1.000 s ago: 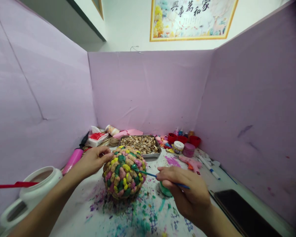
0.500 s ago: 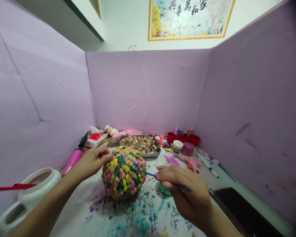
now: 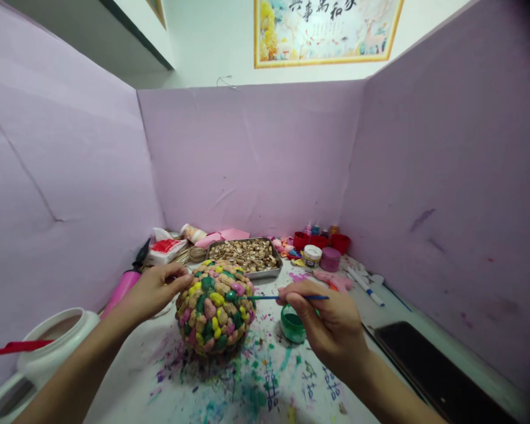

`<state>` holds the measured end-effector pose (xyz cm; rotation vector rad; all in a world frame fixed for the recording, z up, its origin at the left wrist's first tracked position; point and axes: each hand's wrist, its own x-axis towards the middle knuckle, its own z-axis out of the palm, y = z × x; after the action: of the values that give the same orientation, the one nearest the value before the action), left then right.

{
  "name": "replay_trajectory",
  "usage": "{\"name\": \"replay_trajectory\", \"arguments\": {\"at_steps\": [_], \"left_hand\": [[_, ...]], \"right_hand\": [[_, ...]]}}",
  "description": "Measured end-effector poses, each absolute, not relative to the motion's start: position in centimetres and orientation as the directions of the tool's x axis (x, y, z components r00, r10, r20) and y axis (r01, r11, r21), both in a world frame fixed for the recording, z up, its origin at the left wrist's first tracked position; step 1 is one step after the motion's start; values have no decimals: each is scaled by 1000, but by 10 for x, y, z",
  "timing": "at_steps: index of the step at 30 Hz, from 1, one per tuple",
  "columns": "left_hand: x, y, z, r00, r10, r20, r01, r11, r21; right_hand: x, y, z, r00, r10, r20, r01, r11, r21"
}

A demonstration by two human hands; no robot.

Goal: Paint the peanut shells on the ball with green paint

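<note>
A round ball covered in peanut shells [image 3: 216,309] sits on the paint-spattered table, its shells coloured yellow, green and pink among bare tan ones. My left hand [image 3: 165,287] holds it at the upper left side, fingers bent and their tips against the shells. Between the fingertips of my right hand [image 3: 324,312] is a thin blue paintbrush [image 3: 267,298], held nearly level. Its green tip touches a green shell on the ball's right side. Just left of and below my right hand stands a small open jar of green paint [image 3: 292,325].
Behind the ball lies a metal tray [image 3: 265,274] of shell pieces. Paint jars [image 3: 330,259], red cups [image 3: 340,243] and a pink glue gun [image 3: 334,281] are at the back right. A phone [image 3: 424,359] lies at right, a white jug [image 3: 66,341] at left. Purple panels surround the table.
The brush tip has shifted slightly on the ball, and the brush lies more level. My right hand has turned a little, uncovering more of the green jar. The whole view has shifted slightly.
</note>
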<state>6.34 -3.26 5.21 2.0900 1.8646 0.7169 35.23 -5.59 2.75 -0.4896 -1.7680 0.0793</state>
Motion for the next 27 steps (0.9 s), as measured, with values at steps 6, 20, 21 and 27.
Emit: {"name": "replay_trajectory", "arguments": {"at_steps": [6, 20, 21, 27], "left_hand": [[57, -31, 49, 47, 983, 175, 841, -134, 524], [62, -32, 49, 27, 982, 185, 833, -124, 540], [62, -32, 50, 22, 983, 180, 833, -118, 540], [59, -29, 50, 30, 989, 143, 843, -102, 528]], "right_hand": [[353, -56, 28, -188, 380, 906, 286, 903, -320], [354, -52, 25, -224, 318, 921, 226, 936, -269], [354, -52, 25, -229, 319, 919, 232, 935, -267], [353, -52, 22, -231, 302, 925, 238, 939, -247]]}}
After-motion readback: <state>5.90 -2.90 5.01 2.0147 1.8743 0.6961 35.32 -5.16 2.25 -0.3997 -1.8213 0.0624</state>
